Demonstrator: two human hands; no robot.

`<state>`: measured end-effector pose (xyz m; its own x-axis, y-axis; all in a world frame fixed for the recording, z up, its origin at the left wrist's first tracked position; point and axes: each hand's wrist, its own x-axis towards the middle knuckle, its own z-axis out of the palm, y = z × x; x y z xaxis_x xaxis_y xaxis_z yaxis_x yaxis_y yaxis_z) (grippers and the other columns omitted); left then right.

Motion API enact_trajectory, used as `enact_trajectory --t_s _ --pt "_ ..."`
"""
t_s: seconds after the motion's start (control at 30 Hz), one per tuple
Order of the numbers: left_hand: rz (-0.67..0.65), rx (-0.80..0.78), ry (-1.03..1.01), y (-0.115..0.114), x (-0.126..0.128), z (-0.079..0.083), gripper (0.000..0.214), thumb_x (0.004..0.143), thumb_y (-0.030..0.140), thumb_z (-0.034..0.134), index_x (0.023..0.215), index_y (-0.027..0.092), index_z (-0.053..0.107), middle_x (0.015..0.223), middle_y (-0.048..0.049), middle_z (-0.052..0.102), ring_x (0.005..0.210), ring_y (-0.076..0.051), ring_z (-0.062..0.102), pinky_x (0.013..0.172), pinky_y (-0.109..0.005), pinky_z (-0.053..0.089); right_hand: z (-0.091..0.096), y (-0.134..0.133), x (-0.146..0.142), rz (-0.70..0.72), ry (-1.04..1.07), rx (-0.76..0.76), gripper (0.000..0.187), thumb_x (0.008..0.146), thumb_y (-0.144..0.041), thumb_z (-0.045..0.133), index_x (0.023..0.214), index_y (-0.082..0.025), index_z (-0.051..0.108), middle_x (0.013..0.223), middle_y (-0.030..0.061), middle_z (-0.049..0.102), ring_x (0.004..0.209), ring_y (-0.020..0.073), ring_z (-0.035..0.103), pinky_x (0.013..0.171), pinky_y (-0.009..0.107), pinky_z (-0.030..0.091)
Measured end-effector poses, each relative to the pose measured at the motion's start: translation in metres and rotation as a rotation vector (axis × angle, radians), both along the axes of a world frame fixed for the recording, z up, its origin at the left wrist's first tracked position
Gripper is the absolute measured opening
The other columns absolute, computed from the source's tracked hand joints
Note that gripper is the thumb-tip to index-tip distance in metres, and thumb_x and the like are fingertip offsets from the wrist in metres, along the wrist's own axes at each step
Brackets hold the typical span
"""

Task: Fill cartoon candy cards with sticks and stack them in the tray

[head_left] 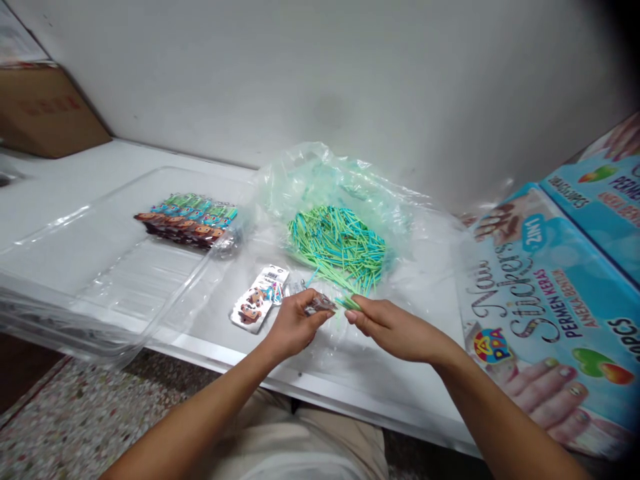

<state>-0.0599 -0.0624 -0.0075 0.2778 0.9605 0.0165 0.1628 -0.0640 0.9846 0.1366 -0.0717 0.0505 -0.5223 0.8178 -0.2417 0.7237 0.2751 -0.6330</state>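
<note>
Left hand (295,323), lower centre, pinches a small brown-printed plastic packet (320,305). Right hand (385,327), back upward just beside, grips thin green sticks (351,304).

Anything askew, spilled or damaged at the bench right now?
One thing: the clear plastic tray juts past the front edge of the white table, its near corner over the speckled floor, so it might tip if pressed there. Nothing looks plainly spilled or damaged.
</note>
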Motion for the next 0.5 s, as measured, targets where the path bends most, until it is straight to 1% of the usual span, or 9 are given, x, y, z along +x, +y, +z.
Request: enact_trajectory --t_s 0.07,0.13,0.2,0.27,0.3,0.37,0.43,0.5 --pt "-0.015 0.035 0.011 0.000 -0.001 0.001 0.011 0.076 0.024 0.066 0.081 0.015 0.066 0.074 -0.0028 0.066 0.071 -0.015 0.059 0.068 -0.026 0.044 0.000 0.001 0.000 0.007 -0.025 0.017 0.032 0.098 -0.042 0.032 0.077 -0.021 0.043 0.070 -0.0005 0.052 0.063 0.0137 0.047 0.059 0.027 0.038" --pt "-0.041 0.053 -0.004 0.000 -0.002 0.001 0.012 0.078 0.026 0.065 0.084 0.016 0.067 0.080 -0.0039 0.067 0.076 -0.016 0.061 0.072 -0.027 0.045 0.000 0.000 0.000 -0.025 -0.054 0.069 0.030 0.098 -0.041 0.031 0.080 -0.021 0.042 0.070 -0.0008 0.052 0.063 0.0143 0.048 0.059 0.027 0.037" --pt "-0.076 0.036 -0.036 0.000 -0.002 0.002 0.014 0.079 0.029 0.064 0.084 0.016 0.068 0.085 -0.0048 0.069 0.082 -0.018 0.062 0.076 -0.028 0.046 0.001 -0.001 -0.001 -0.067 -0.053 0.123 0.024 0.099 -0.039 0.031 0.087 -0.022 0.043 0.071 -0.0009 0.053 0.063 0.0153 0.050 0.060 0.027 0.036" --pt "-0.124 -0.010 -0.056 0.000 -0.002 0.002 0.017 0.080 0.033 0.063 0.079 0.017 0.069 0.083 -0.0047 0.069 0.082 -0.019 0.063 0.077 -0.029 0.047 0.000 -0.003 -0.003 -0.051 -0.028 0.142 0.019 0.099 -0.037 0.032 0.094 -0.022 0.044 0.073 -0.0007 0.056 0.065 0.0158 0.053 0.060 0.027 0.036" --pt "-0.147 -0.030 -0.057 0.000 -0.001 0.002 0.019 0.079 0.035 0.063 0.077 0.017 0.069 0.079 -0.0045 0.069 0.080 -0.019 0.063 0.076 -0.029 0.047 0.000 -0.003 -0.004 -0.029 -0.019 0.149 0.018 0.099 -0.035 0.033 0.093 -0.022 0.045 0.074 -0.0006 0.056 0.065 0.0158 0.053 0.060 0.026 0.035" --pt "-0.189 -0.064 -0.057 0.000 -0.001 0.004 0.022 0.078 0.038 0.065 0.075 0.016 0.071 0.074 -0.0044 0.069 0.077 -0.019 0.063 0.072 -0.029 0.047 -0.004 -0.004 -0.007 -0.019 -0.021 0.179 0.018 0.098 -0.033 0.035 0.086 -0.022 0.044 0.070 -0.0012 0.054 0.062 0.0151 0.051 0.058 0.026 0.034" --pt "-0.218 -0.105 -0.064 -0.001 0.000 0.004 0.025 0.076 0.040 0.067 0.074 0.016 0.072 0.070 -0.0047 0.068 0.073 -0.019 0.063 0.065 -0.027 0.047 -0.007 -0.005 -0.010 -0.063 -0.025 0.223 0.020 0.097 -0.031 0.035 0.080 -0.023 0.041 0.065 -0.0024 0.050 0.058 0.0144 0.047 0.056 0.026 0.032" --pt "-0.237 -0.153 -0.072 -0.002 -0.001 0.003 0.028 0.074 0.043 0.068 0.072 0.015 0.072 0.065 -0.0050 0.066 0.067 -0.019 0.062 0.058 -0.026 0.045 -0.010 -0.005 -0.011 -0.093 -0.010 0.232 0.022 0.098 -0.032 0.035 0.078 -0.023 0.039 0.064 -0.0031 0.048 0.057 0.0140 0.046 0.055 0.026 0.032"
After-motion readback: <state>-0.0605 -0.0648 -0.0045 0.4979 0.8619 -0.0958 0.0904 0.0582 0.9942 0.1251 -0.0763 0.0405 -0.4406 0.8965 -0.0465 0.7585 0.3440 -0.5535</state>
